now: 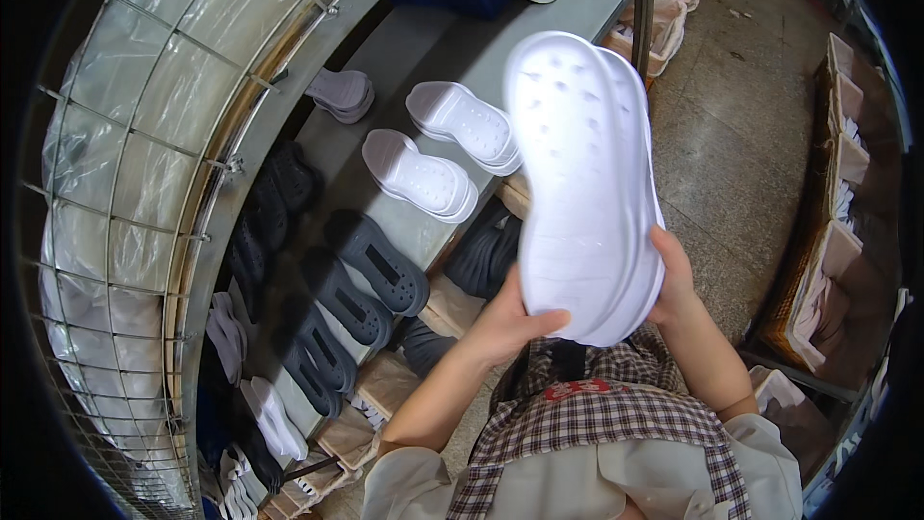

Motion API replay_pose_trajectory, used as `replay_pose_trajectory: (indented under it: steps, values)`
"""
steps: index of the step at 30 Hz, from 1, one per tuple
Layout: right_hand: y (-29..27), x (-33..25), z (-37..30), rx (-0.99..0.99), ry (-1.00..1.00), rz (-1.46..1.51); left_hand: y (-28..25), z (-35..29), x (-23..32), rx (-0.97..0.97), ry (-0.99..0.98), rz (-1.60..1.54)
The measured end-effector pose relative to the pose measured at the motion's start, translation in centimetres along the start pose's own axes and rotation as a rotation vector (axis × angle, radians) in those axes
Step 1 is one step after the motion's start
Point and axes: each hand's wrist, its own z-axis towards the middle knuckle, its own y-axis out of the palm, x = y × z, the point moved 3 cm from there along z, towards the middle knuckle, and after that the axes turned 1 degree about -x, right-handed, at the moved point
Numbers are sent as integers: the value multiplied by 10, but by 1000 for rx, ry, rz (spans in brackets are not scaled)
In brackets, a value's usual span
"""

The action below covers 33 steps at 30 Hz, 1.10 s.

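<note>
Head cam: L hand (pixel 515 321) holds near-end L edge of white moulded foam sole stack (pixel 577 221), thumb on face; R hand (pixel 676 279) grips opp. edge, other fingers partly hidden. Stack's up in front of brown/white checked cloth apron (pixel 616 424), R of grey metal shelf (pixel 589 2) w/ white perforated soles (pixel 421 176) + dark-grey slotted soles (pixel 350 302).

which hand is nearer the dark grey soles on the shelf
Left. The left hand holds the white soles by their left edge, toward the dark grey soles; the right hand is farther off, at the opposite edge.
</note>
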Motion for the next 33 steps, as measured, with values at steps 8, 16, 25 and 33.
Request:
replay_pose_trajectory:
  steps: [8,16,25,33]
  values:
    - [6,-14,-26,-41,-44,-151,8,54,7,133,129,-111]
    - [18,-33,-34,-109,-122,-383,12,68,-17,-14,178,-240]
    - [18,-25,-34,-54,-129,-429,7,73,-28,54,199,-215]
    - [11,-23,-35,-95,-289,-889,-12,78,-38,24,253,92]
